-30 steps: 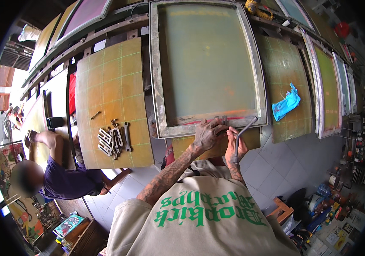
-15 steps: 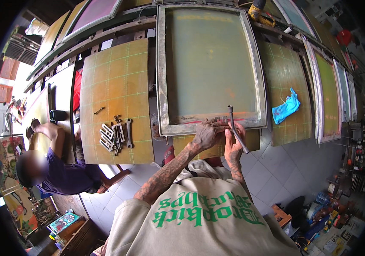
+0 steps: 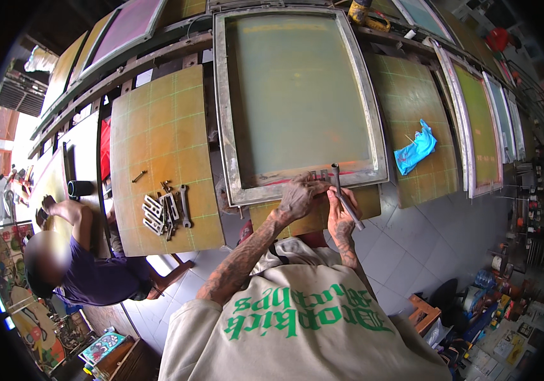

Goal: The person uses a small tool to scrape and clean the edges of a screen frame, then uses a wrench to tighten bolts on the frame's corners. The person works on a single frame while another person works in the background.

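A large metal-framed printing screen [image 3: 234, 127] with pale green mesh lies on the yellow board in front of me. My left hand [image 3: 297, 197] presses down on the near edge of its frame, fingers bent over a small metal part. My right hand [image 3: 342, 216] grips a long grey metal wrench [image 3: 345, 197], its upper end at the frame's near edge beside my left hand.
A pile of metal brackets and a spanner [image 3: 164, 209] lies on the yellow gridded board [image 3: 157, 127] to the left. A blue cloth [image 3: 415, 149] rests on the board to the right. Another person [image 3: 75, 267] in purple bends at the left. More framed screens [image 3: 481, 120] line the right.
The wrench in my right hand has swung from pointing right to nearly upright at the frame edge. My left hand has stayed on the frame. The view shifted slightly.
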`<move>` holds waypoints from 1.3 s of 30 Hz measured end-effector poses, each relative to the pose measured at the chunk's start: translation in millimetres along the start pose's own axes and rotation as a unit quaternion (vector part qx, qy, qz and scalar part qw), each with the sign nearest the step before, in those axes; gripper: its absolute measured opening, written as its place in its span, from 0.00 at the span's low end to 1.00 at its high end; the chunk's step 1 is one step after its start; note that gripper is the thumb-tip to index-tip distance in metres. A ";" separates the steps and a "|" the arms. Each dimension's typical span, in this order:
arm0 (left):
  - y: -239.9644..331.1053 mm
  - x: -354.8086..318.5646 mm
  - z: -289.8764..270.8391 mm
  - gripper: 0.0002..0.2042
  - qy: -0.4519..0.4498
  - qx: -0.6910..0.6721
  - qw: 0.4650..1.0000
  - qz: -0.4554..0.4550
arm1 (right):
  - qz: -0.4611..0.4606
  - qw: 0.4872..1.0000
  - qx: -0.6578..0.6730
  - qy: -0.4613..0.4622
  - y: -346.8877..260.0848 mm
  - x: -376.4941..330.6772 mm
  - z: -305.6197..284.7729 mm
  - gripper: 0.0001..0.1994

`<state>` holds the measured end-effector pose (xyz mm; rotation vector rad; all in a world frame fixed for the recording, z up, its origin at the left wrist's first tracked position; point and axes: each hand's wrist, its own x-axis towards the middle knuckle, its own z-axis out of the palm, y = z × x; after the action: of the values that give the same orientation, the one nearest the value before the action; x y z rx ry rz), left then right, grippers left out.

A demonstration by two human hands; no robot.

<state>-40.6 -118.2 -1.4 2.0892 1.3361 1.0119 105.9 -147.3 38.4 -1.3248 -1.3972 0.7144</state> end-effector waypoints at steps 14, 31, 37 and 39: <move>-9.8 -2.2 -1.6 0.18 -0.039 -0.020 0.999 0.017 | 0.332 0.915 0.219 0.066 -14.4 -9.4 18.5 0.19; -8.2 -0.1 -3.4 0.12 -0.028 -0.014 0.999 0.011 | 0.410 0.608 -0.259 -0.628 -95.4 51.7 -140.5 0.45; -7.5 -0.5 2.4 0.13 -0.019 -0.030 0.999 0.014 | 0.327 0.653 -0.130 -0.671 -107.6 -27.0 -151.5 0.49; 2.0 1.0 -3.4 0.14 -0.045 -0.038 0.998 -0.030 | 0.330 0.623 -0.133 -0.697 -117.7 -18.0 -128.7 0.51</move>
<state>-41.9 -118.2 2.5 2.0025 1.2861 0.9179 183.7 -218.5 178.5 -1.5025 -2.1954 2.5095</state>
